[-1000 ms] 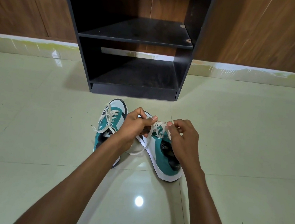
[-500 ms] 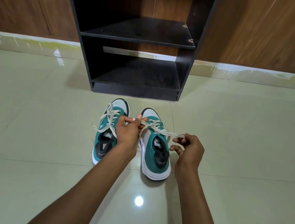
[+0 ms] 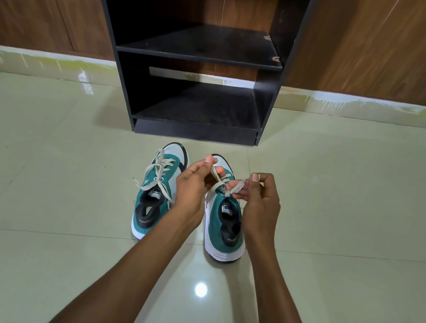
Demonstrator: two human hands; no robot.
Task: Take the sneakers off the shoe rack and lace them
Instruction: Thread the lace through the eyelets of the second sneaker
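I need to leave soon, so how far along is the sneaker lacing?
Done: both sneakers are off the shoe rack; the left sneaker looks tied. In hand: left hand and right hand hold the right sneaker's lace ends. Left: finishing that knot.

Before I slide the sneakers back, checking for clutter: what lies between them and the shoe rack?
Nothing: in the head view only bare floor tile separates the sneakers from the shoe rack.

Glossy tile floor [image 3: 38,191], matt blk wood rack [image 3: 192,128].
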